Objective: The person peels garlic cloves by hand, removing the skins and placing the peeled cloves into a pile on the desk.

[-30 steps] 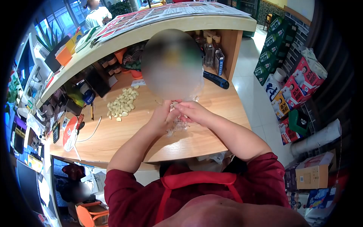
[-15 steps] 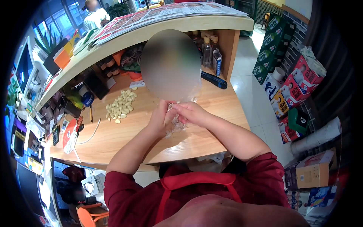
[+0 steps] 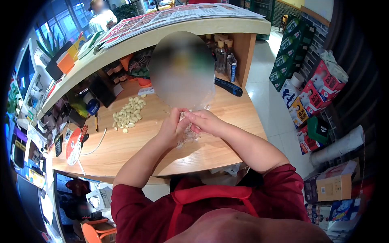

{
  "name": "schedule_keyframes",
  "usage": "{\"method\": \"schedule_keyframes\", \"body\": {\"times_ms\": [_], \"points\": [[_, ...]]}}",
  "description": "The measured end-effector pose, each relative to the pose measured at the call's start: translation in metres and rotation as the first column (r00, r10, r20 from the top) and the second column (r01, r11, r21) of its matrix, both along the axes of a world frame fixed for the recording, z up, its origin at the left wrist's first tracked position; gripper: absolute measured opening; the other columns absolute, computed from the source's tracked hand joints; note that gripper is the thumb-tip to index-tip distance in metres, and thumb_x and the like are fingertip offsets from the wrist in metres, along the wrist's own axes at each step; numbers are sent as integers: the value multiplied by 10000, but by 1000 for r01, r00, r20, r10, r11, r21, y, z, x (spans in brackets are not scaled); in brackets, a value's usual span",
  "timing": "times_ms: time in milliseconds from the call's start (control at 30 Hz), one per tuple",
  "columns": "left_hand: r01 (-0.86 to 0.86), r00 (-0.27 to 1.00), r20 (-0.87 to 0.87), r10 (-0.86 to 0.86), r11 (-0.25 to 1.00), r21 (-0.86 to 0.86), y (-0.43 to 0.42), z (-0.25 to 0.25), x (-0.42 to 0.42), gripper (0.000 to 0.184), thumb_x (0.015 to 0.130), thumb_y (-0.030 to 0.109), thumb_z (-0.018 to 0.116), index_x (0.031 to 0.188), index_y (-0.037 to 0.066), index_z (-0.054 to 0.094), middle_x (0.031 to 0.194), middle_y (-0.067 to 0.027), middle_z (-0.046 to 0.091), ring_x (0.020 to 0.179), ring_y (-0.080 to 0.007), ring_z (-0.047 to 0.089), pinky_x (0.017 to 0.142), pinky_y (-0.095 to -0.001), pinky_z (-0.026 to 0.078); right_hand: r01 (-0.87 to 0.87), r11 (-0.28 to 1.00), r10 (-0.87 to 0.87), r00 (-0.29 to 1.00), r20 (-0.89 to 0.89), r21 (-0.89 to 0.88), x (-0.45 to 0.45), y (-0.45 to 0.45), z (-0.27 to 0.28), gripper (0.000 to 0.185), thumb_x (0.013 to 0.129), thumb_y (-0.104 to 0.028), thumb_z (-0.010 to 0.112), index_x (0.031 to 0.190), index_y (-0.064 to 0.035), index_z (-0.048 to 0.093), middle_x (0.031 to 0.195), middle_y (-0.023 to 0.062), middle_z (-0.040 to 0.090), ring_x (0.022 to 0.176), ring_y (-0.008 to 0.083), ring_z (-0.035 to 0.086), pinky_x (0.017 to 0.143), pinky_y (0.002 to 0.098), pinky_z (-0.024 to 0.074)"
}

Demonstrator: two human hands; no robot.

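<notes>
My left hand (image 3: 172, 125) and my right hand (image 3: 204, 122) meet over the wooden desk, fingertips pinched together. Whatever they hold is small and hidden by the fingers. Thin, papery garlic skins (image 3: 187, 140) lie scattered beneath and around both hands. To the left of my left hand, a loose pile of peeled garlic cloves (image 3: 129, 113) rests on the desk. A large blurred oval covers the area just beyond my hands, so what stands there cannot be made out.
Glass bottles (image 3: 221, 56) and a blue-black handheld object (image 3: 228, 86) are at the back right. Left on the desk lie a red-and-white fan (image 3: 74, 146), a pen (image 3: 97, 122) and a white cable. Newspapers (image 3: 178, 16) cover the raised counter. A person (image 3: 102, 18) stands beyond.
The view has shifted very slightly. Both hands stay pinched together in the same place, and the garlic pile looks the same.
</notes>
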State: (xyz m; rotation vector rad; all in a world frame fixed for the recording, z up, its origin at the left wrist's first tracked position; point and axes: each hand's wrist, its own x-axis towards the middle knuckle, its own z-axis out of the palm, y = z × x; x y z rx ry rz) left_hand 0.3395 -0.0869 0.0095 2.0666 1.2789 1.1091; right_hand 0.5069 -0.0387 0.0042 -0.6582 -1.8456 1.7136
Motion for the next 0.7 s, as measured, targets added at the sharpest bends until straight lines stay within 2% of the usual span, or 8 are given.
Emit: {"method": "schedule_keyframes", "body": {"times_ms": [33, 133, 333, 700], "points": [[9, 1000, -2, -9, 1000, 30, 1, 0, 0, 272, 893, 245, 459, 1076, 49, 411, 715, -33, 507, 519, -92, 468, 468, -236, 388, -3, 1000, 3, 1000, -3, -5, 0, 0, 0, 499, 894, -482, 430, 781, -31, 612, 606, 14, 529, 527, 82, 500, 484, 213, 392], [3, 1000, 1, -3, 997, -78, -5, 11, 2, 304, 872, 228, 515, 1072, 20, 420, 850, -185, 565, 787, -337, 566, 691, -360, 443, -12, 1000, 12, 1000, -10, -16, 0, 0, -2, 489, 892, -480, 438, 776, -36, 609, 608, 11, 528, 526, 78, 496, 480, 208, 386], [33, 999, -3, -33, 998, -54, -4, 6, 0, 296, 845, 162, 521, 1082, 27, 406, 921, -187, 550, 830, -332, 554, 721, -361, 437, -15, 1000, 15, 1000, -19, -10, 1, 0, -1, 476, 888, -476, 453, 775, -39, 606, 612, 11, 532, 530, 75, 498, 480, 205, 388], [58, 998, 4, -58, 997, -57, -5, 8, -1, 296, 852, 180, 529, 1078, 34, 407, 946, -170, 536, 851, -314, 544, 742, -356, 431, -18, 1000, 18, 1000, -9, 6, 1, 1, -2, 494, 883, -492, 451, 769, -36, 601, 614, 16, 535, 534, 80, 503, 481, 209, 395]]}}
